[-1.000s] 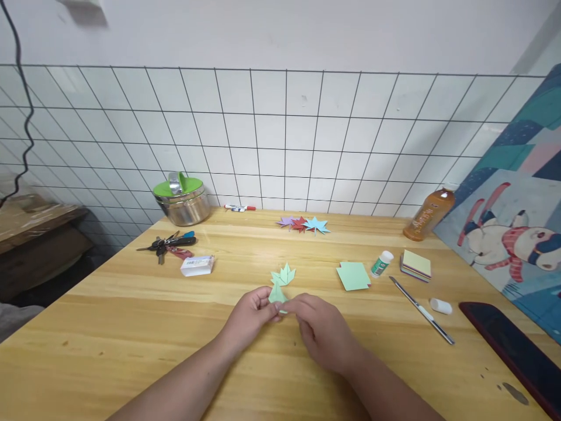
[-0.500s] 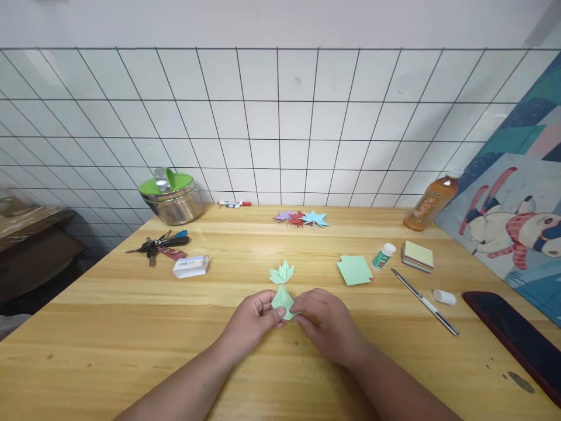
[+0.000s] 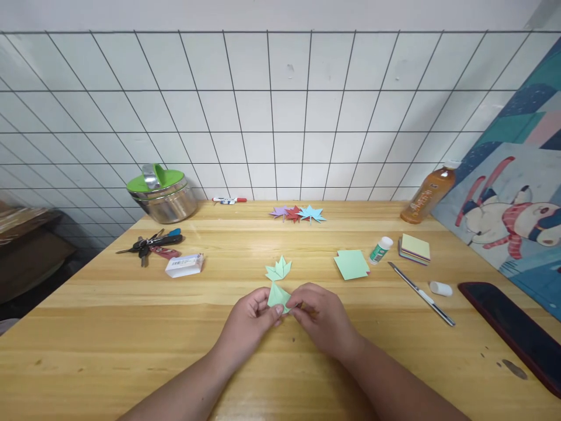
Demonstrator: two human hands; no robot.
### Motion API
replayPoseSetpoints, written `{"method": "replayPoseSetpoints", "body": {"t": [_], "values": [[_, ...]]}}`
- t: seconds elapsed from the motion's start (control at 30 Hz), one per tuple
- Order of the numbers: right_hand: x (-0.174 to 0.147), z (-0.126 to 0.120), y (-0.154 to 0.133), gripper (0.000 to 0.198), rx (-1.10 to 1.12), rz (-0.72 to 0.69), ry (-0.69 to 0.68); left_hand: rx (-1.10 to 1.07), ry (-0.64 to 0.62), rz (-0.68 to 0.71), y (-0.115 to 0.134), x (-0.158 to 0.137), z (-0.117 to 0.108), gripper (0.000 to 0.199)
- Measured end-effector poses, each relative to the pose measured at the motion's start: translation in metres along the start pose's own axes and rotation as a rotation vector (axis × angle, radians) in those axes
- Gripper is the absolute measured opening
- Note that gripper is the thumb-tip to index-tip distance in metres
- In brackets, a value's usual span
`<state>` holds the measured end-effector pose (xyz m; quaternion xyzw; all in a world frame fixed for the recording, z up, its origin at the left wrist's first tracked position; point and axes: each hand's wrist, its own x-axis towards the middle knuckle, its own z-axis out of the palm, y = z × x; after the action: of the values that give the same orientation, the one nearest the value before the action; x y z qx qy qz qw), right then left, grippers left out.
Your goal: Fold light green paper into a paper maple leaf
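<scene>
A small piece of folded green paper (image 3: 277,295) is held between both hands, its point facing away from me. My left hand (image 3: 250,316) pinches it with the thumb on top, near its lower edge. The fingertips of my right hand (image 3: 322,316) are closed on its right corner. Just beyond the point lies a green folded paper leaf (image 3: 279,269), flat on the table. A stack of green paper squares (image 3: 352,265) rests to the right of it. Farther back, purple, red and blue paper leaves (image 3: 311,214) overlap in a row.
To the right are a glue stick (image 3: 381,250), its white cap (image 3: 440,288), a utility knife (image 3: 421,293), a sticky-note pad (image 3: 414,249), a phone (image 3: 511,333) and a bottle (image 3: 428,196). Keys (image 3: 151,244), a small box (image 3: 184,265), a steel pot (image 3: 164,202) and markers (image 3: 229,200) stand leftward.
The folded green paper has turned slightly in my fingers, its point now leaning left and its right corner pinched by my right hand. The whole view has shifted a little.
</scene>
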<state>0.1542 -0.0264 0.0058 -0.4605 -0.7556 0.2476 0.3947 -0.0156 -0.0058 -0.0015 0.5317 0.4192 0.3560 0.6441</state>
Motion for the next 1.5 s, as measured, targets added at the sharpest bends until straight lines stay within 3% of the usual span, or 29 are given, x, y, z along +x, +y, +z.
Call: {"method": "replayPoseSetpoints", "body": {"t": [0.33, 0.53, 0.63, 0.73, 1.27, 1.5], "values": [[-0.002, 0.003, -0.004, 0.02, 0.029, -0.013, 0.101, -0.019, 0.015, -0.083, 0.001, -0.002, -0.001, 0.028], [-0.002, 0.008, -0.001, 0.035, 0.266, 0.255, 0.134, -0.044, 0.002, -0.11, 0.007, -0.004, 0.001, 0.028], [-0.001, 0.01, 0.003, 0.018, 0.341, 0.311, 0.122, -0.044, 0.004, -0.107, 0.006, -0.003, 0.0, 0.026], [0.0, 0.011, 0.004, 0.007, 0.356, 0.274, 0.116, -0.04, 0.001, -0.101, 0.005, -0.003, 0.0, 0.022], [0.001, 0.01, 0.003, 0.003, 0.232, 0.288, 0.153, -0.016, -0.082, -0.016, 0.006, -0.003, 0.002, 0.021], [0.001, 0.007, 0.003, 0.003, 0.216, 0.241, 0.104, 0.022, -0.074, 0.001, 0.003, -0.003, 0.0, 0.018]]}}
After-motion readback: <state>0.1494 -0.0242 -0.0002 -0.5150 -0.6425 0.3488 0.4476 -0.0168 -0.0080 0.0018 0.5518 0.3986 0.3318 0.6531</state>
